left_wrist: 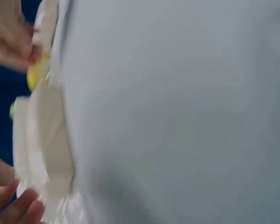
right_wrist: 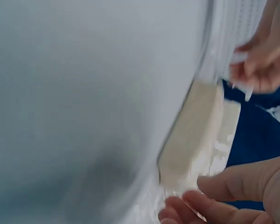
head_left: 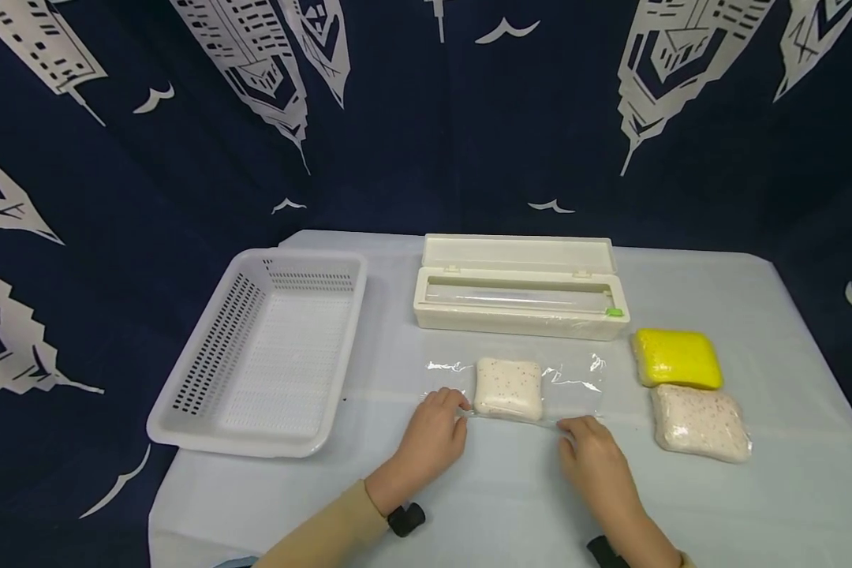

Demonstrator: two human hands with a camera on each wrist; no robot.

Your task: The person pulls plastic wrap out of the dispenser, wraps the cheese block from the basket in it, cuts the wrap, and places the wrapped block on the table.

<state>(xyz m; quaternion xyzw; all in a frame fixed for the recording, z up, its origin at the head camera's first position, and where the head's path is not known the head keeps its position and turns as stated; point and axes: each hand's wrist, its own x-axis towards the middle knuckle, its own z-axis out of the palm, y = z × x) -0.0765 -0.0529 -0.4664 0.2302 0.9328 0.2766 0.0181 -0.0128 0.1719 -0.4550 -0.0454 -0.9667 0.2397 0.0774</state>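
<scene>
A cream, brown-speckled block (head_left: 508,388) with rounded corners lies on a sheet of clear cling film (head_left: 575,375) on the table. The left hand (head_left: 431,432) pinches the film's near edge, left of the block. At the near right, the right hand (head_left: 596,465) pinches the same edge, apart from the block. In the right wrist view, thumb and fingers (right_wrist: 224,186) are close together at the film beside the block (right_wrist: 191,135). The left wrist view shows the left fingers (left_wrist: 18,205) at the film, partly cut off by the frame.
Behind the film stands a cream cling film dispenser (head_left: 521,323), its lid raised and a roll inside. A white perforated basket (head_left: 255,442) sits at the left. On the right lie a wrapped yellow block (head_left: 677,359) and a wrapped speckled block (head_left: 701,424).
</scene>
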